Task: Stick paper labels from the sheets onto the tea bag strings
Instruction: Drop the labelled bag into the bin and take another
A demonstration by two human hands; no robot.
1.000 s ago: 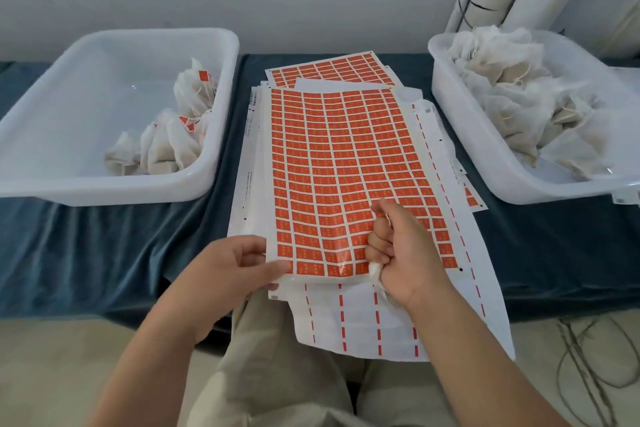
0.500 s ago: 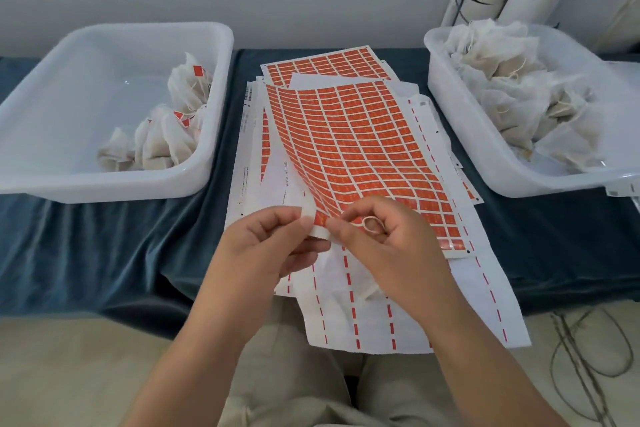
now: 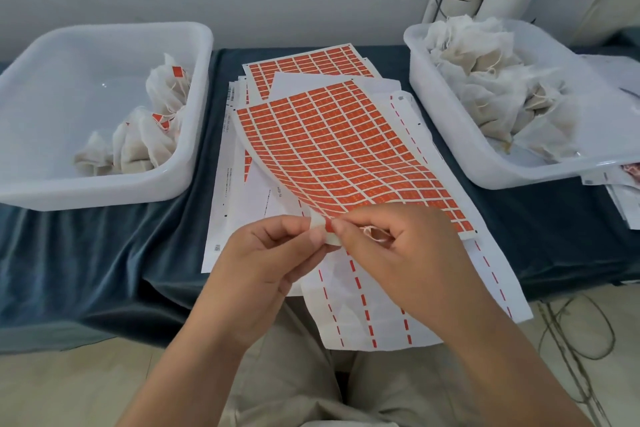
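A sheet of orange labels (image 3: 332,149) curls up from the paper stack in the middle of the table. My left hand (image 3: 266,260) pinches the sheet's near corner between thumb and fingers. My right hand (image 3: 398,253) pinches a label at that same corner, and a pale tea bag string (image 3: 372,230) shows inside its curled fingers. The right tub holds several unlabelled tea bags (image 3: 491,80). Tea bags with orange labels (image 3: 149,128) lie in the left tub.
A white tub (image 3: 104,184) stands at the left and another white tub (image 3: 450,149) at the right, on a dark blue cloth (image 3: 86,270). Used backing sheets (image 3: 381,305) hang over the table's front edge above my lap. Cables (image 3: 571,340) lie on the floor at right.
The label sheet lay flat a second ago; its near corner is now lifted and curled. Both hands have come together at that corner, and the right hand has opened from a fist into a pinch.
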